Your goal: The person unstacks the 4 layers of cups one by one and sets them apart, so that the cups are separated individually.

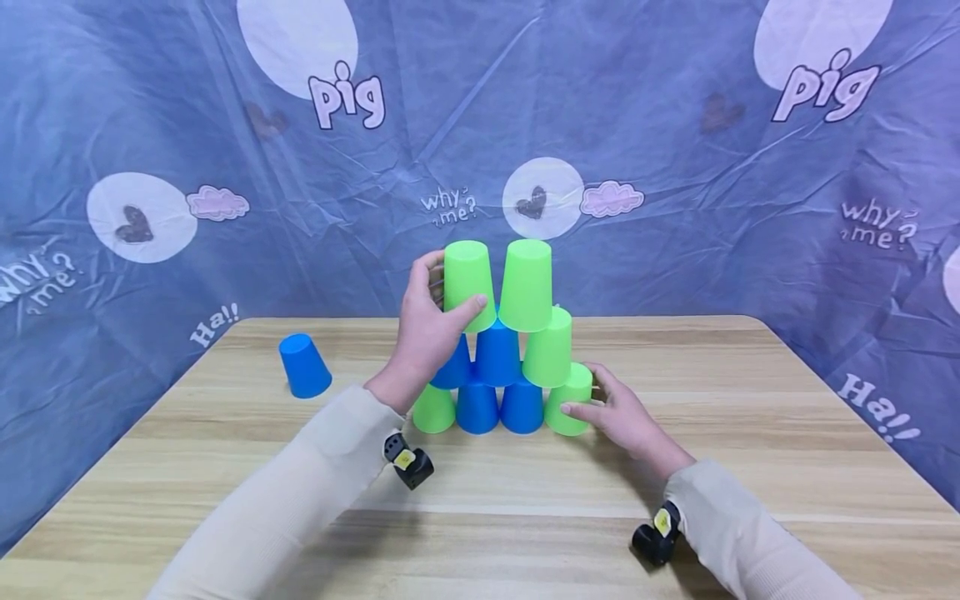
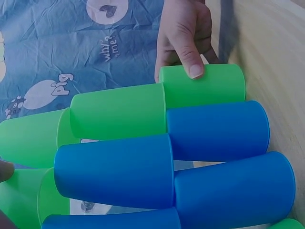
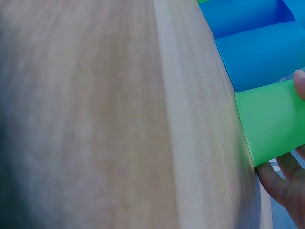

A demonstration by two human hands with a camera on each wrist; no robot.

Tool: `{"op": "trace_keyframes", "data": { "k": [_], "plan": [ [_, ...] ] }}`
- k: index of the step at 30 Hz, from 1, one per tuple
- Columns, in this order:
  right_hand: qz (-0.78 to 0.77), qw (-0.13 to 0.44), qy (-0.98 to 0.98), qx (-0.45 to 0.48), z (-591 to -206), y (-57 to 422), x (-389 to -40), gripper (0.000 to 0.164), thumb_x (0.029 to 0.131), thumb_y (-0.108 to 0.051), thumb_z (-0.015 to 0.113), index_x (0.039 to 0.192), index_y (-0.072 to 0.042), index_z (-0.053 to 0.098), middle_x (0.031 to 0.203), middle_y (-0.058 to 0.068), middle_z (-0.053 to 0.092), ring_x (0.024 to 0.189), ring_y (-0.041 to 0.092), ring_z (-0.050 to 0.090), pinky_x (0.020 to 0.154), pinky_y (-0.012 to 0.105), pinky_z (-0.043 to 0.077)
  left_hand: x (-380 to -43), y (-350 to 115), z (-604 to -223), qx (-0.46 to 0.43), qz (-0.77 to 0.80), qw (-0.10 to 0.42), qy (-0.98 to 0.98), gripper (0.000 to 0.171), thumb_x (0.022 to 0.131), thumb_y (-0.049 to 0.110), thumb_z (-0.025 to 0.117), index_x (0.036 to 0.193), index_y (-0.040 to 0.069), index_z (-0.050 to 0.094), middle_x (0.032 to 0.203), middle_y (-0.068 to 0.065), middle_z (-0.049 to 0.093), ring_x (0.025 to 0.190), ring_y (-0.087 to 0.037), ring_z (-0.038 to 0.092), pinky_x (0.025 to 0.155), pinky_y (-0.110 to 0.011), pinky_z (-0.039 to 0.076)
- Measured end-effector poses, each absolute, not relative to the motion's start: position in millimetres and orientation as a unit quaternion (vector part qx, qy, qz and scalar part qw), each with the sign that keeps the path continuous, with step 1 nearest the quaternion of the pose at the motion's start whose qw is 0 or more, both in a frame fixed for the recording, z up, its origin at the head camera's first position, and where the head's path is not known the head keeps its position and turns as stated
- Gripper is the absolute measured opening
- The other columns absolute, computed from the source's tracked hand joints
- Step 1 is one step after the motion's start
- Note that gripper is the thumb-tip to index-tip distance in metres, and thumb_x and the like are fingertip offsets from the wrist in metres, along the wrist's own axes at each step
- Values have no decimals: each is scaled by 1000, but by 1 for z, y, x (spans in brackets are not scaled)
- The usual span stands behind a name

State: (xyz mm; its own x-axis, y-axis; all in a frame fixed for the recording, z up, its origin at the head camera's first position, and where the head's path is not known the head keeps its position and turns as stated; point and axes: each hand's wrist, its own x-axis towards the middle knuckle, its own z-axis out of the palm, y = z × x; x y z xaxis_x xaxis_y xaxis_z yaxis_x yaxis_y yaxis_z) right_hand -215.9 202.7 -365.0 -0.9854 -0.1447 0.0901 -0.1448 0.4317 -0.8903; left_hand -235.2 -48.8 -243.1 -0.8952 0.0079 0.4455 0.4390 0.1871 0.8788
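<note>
Upside-down cups stand stacked in a pyramid. My left hand [image 1: 424, 333] grips the top-left green cup [image 1: 467, 279], thumb in front and fingers round its far side; its rim is right at the middle row. Close beside it, the top-right green cup [image 1: 527, 287] sits over a blue cup [image 1: 498, 354] and the middle row's green cup [image 1: 549, 348]. At the bottom right, my right hand [image 1: 626, 417] holds the end green cup [image 3: 271, 121], thumb on its front, fingers behind. Two blue cups [image 1: 521, 407] and another green cup [image 1: 433, 408] share that bottom row.
A separate blue cup [image 1: 305, 367] stands upside down, left of the pyramid. All rests on a wood-grain table [image 1: 525, 517]. A printed blue cloth [image 1: 637, 100] hangs behind the table. Small black cameras are strapped to both wrists.
</note>
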Motion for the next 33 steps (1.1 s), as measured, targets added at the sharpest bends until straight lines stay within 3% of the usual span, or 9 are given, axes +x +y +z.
{"op": "trace_keyframes", "data": {
  "k": [33],
  "plan": [
    [532,-5,-842,86,-366,203,-216,66,83,-24,69,138,-8,35,128,18,48,118,37,46,97,53,38,-237,-59,-241,-157,-620,219,-737,59,81,10,69,131,12,38,119,-9,51,107,-23,54,91,-38,46]
  ]
}}
